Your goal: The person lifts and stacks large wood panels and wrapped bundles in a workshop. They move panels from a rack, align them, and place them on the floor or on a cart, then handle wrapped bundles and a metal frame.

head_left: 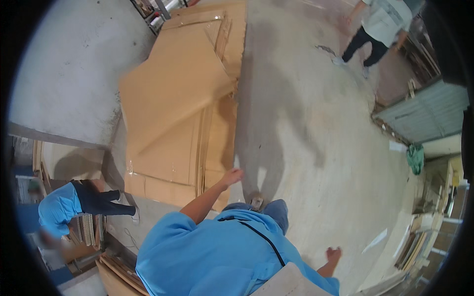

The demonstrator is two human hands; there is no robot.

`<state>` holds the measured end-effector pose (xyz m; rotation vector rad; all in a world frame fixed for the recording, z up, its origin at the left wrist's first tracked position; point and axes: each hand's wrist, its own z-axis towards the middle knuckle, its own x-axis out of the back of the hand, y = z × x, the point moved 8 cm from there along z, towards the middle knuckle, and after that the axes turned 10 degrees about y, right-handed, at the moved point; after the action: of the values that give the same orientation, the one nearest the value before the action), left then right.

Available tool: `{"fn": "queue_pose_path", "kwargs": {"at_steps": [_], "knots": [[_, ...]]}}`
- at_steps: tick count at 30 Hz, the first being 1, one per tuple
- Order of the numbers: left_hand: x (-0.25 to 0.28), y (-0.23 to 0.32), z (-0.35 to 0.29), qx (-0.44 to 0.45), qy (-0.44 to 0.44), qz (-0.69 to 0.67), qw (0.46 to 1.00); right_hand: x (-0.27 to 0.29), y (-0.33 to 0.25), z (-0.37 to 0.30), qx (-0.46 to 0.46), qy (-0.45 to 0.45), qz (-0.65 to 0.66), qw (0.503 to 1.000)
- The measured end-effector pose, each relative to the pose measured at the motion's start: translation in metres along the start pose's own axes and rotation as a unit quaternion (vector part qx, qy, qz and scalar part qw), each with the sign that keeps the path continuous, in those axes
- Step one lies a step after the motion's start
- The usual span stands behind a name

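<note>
My left hand [233, 176] is over the floor, just beside the near right edge of a large pile of flat brown cardboard [163, 183]. Its fingers are curled in, with nothing visible in them. On top of the pile a big loose cardboard sheet [173, 93] sits askew, its lower edge blurred and seemingly raised. No hand touches that sheet. Lower right, away from the pile, my right hand [334, 254] hangs by my side above the floor, loosely fisted and holding nothing I can see.
Bare concrete floor [326, 148] stretches right of the pile. A person in a white shirt [387, 22] stands far right; another in a blue shirt [60, 204] bends over by stacked boards at left. A pale wall [74, 64], a corrugated grey panel [424, 111] and a green bag [415, 159] flank the area.
</note>
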<state>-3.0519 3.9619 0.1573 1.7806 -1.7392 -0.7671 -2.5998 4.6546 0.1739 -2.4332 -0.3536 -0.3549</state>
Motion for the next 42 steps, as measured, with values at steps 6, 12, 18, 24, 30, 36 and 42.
{"fn": "queue_pose_path", "kwargs": {"at_steps": [6, 12, 18, 24, 30, 36, 42], "knots": [[-0.194, 0.283, 0.172, -0.211, -0.110, 0.171, 0.956, -0.273, 0.063, -0.018, -0.036, -0.069, -0.284, 0.956], [-0.189, 0.389, 0.294, -0.201, 0.021, 0.171, 0.964, -0.530, -0.111, -0.032, 0.043, -0.088, -0.407, 0.908], [-0.013, 0.484, 0.404, -0.067, 0.227, 0.065, 0.970, -0.997, -0.417, -0.099, 0.308, -0.196, -0.407, 0.837], [0.145, 0.647, 0.627, -0.085, 0.456, -0.022, 0.885, -1.416, -0.519, -0.302, 0.416, -0.264, -0.330, 0.806], [0.227, 0.819, 0.769, -0.042, 0.481, -0.111, 0.869, -1.674, -0.379, -0.532, 0.472, -0.381, -0.557, 0.568], [0.310, 0.938, 0.846, -0.013, 0.604, 0.043, 0.796, -1.908, -0.234, -0.720, 0.434, -0.511, -0.599, 0.438], [0.373, 0.957, 0.955, 0.152, 0.612, 0.150, 0.761, -2.008, 0.027, -0.807, 0.466, -0.692, -0.543, 0.093]]}}
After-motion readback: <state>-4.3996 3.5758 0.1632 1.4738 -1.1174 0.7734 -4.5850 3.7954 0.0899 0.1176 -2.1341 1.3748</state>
